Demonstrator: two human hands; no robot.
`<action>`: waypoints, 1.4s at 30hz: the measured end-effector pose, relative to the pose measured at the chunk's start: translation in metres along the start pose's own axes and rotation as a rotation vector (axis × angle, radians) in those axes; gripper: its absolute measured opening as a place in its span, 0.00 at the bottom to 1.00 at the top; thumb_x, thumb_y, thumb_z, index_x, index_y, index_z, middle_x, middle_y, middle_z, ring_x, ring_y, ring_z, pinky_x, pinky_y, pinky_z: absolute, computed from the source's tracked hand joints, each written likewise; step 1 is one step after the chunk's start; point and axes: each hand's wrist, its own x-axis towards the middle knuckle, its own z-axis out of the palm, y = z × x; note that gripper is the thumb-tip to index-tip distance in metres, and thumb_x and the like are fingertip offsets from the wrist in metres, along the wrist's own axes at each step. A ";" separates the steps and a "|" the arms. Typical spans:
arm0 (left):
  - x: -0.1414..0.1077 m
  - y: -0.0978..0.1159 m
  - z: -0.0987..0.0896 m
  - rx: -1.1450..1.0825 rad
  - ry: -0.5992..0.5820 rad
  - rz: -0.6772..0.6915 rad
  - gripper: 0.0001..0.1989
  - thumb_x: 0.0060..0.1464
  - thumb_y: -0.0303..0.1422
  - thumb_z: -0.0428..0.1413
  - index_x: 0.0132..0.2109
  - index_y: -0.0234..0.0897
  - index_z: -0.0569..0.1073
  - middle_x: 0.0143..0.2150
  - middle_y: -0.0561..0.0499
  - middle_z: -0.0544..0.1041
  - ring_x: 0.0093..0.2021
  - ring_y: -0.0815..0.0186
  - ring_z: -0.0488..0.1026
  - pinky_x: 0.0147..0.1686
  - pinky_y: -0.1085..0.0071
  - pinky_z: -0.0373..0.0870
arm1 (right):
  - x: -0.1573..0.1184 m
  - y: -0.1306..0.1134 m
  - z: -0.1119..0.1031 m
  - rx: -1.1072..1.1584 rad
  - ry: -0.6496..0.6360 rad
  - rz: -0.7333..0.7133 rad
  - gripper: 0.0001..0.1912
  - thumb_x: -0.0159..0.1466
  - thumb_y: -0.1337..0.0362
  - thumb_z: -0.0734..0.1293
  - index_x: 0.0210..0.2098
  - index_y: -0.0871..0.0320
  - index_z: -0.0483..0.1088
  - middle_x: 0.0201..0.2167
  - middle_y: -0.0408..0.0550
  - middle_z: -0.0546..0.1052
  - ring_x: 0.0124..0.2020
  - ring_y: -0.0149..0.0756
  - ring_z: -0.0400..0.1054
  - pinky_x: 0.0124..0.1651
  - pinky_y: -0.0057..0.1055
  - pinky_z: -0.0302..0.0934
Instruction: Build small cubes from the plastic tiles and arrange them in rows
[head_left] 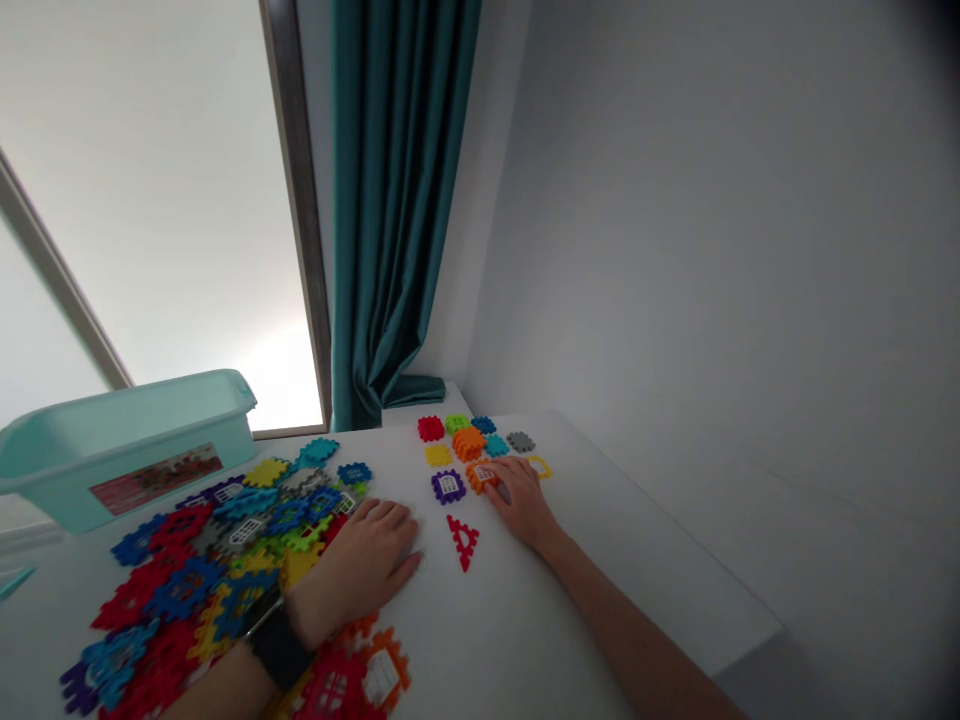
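My right hand [519,500] has its fingers on an orange piece with a white window [480,476], at the front of several small coloured stacks. A purple piece with a white window [448,486] lies just left of it, and a red triangular piece [463,542] lies nearer to me. Behind are an orange stack [469,443], a yellow piece [438,456] and a red stack [430,428]. My left hand [367,560], with a black watch on its wrist, rests palm down with thumb apart, at the right edge of a big pile of gear-edged pieces [184,588].
A pale green plastic tub [67,490] stands at the back left of the white table [525,640]. The table's right edge runs beside a grey wall [712,300]. A teal curtain [397,200] hangs behind the table, beside a bright window.
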 end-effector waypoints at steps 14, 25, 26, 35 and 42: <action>-0.001 -0.001 0.001 -0.011 0.004 0.001 0.10 0.64 0.35 0.52 0.48 0.38 0.75 0.52 0.41 0.77 0.53 0.49 0.74 0.56 0.48 0.66 | 0.000 -0.002 0.000 -0.002 -0.006 -0.009 0.12 0.68 0.64 0.63 0.49 0.52 0.74 0.49 0.52 0.76 0.54 0.46 0.66 0.60 0.48 0.59; -0.002 -0.003 -0.001 -0.010 0.048 0.025 0.10 0.64 0.36 0.52 0.47 0.39 0.75 0.51 0.43 0.78 0.53 0.52 0.74 0.58 0.50 0.64 | -0.002 -0.019 -0.007 0.008 0.082 -0.055 0.15 0.68 0.67 0.60 0.51 0.56 0.73 0.54 0.56 0.74 0.58 0.47 0.65 0.63 0.50 0.57; -0.002 -0.004 -0.001 -0.010 0.058 0.030 0.10 0.64 0.36 0.52 0.47 0.40 0.75 0.51 0.43 0.78 0.53 0.52 0.74 0.58 0.51 0.64 | -0.002 -0.023 -0.008 0.015 0.081 -0.068 0.15 0.68 0.67 0.60 0.51 0.56 0.73 0.53 0.55 0.74 0.58 0.47 0.65 0.63 0.50 0.57; -0.013 -0.008 -0.012 0.026 0.099 0.007 0.08 0.64 0.35 0.55 0.48 0.41 0.74 0.49 0.47 0.78 0.52 0.55 0.73 0.57 0.54 0.64 | -0.012 -0.082 -0.020 0.088 0.062 -0.240 0.15 0.66 0.71 0.61 0.50 0.53 0.71 0.53 0.52 0.74 0.60 0.45 0.63 0.65 0.50 0.55; -0.043 -0.011 -0.025 0.027 0.119 -0.031 0.08 0.63 0.32 0.55 0.49 0.41 0.74 0.51 0.48 0.76 0.52 0.55 0.71 0.56 0.56 0.64 | -0.030 -0.134 -0.028 0.177 -0.136 -0.303 0.15 0.64 0.73 0.64 0.49 0.52 0.71 0.52 0.51 0.74 0.58 0.45 0.64 0.64 0.50 0.57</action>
